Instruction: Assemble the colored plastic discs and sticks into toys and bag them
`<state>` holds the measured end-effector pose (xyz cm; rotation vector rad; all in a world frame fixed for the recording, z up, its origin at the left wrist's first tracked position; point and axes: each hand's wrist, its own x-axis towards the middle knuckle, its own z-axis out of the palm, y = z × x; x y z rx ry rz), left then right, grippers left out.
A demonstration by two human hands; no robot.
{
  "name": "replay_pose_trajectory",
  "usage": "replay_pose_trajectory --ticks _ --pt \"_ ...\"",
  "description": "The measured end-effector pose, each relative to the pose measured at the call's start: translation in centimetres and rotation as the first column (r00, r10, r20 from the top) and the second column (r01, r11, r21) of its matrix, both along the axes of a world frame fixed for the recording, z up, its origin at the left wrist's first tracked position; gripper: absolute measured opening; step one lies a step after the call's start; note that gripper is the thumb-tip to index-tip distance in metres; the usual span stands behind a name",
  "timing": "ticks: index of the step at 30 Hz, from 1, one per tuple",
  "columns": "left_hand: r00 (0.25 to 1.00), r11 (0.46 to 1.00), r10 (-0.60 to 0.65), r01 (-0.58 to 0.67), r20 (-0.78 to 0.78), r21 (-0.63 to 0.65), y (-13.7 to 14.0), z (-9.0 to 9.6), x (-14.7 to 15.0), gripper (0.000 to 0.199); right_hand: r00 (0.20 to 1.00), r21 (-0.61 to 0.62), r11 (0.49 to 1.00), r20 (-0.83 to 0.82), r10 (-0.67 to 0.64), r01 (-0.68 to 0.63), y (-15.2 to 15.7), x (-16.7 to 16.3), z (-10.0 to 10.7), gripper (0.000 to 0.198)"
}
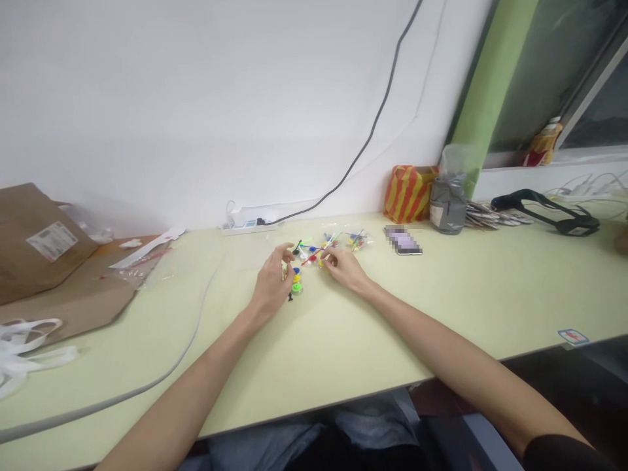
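A group of small colourful plastic pieces [297, 288], round ones and thin sticks in green, yellow, blue, red and black, lies on the pale table between my hands. My left hand [273, 280] curls at the left side of these pieces, thumb and fingers bent together; what is between them is too small to name. From the right, my right hand [345, 268] has its thumb and forefinger pinched by a red stick [311, 256] and a yellow piece. Whether it grips either one I cannot tell. Behind it rests a clear plastic bag [360, 241] with more coloured pieces.
A power strip [248, 226] with a black cable sits against the wall. Right of the pieces are a phone [403, 240], a striped bag [408, 194], a grey container [447, 208] and a black frame-like object [549, 212]. Brown paper bags [39, 242] and a grey cable [191, 343] lie left.
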<state>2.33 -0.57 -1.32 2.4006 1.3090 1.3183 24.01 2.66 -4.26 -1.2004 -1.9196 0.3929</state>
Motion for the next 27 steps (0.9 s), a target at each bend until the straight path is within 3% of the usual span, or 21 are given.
replay_pose_trajectory --ticks 17,27 --pt "1.000 1.000 -0.012 0.012 -0.009 0.002 -0.08 0.04 0.10 0.046 0.983 0.011 0.991 -0.125 0.132 -0.131 -0.63 -0.45 -0.11 0.034" --pt "1.000 1.000 -0.016 0.016 -0.008 -0.003 0.05 -0.08 0.06 0.046 0.984 0.019 0.990 -0.115 0.140 -0.138 0.01 -0.49 -0.66 0.040"
